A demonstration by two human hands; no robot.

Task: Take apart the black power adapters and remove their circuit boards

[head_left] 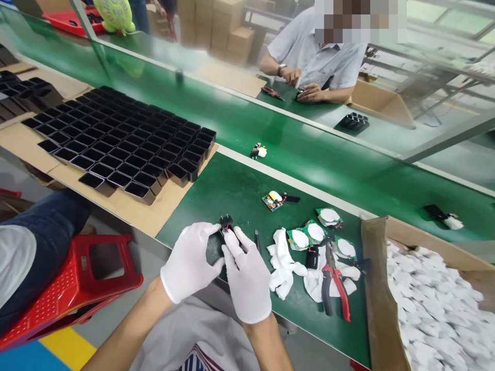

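Both my hands wear white gloves and meet near the front edge of the green bench. Between their fingertips is a small black plug part (226,221) with metal prongs and a red wire. My left hand (191,263) grips it from the left, fingers bent. My right hand (247,278) has its fingers pressed on it from the right, hiding its lower part. Just right of my hands lie black tweezers (258,241) and a crumpled white glove (283,265). Farther right are pliers (335,283) with one red and one black handle, beside green circuit boards (315,232) with white pads.
Many open black cases (116,139) stand on cardboard (170,198) at left. A carton (377,288) of white pieces borders the right. A circuit board (274,200) lies ahead; parts sit on the green belt (309,154). Across it a co-worker (320,67) handles a small part. A red stool (96,273) stands lower left.
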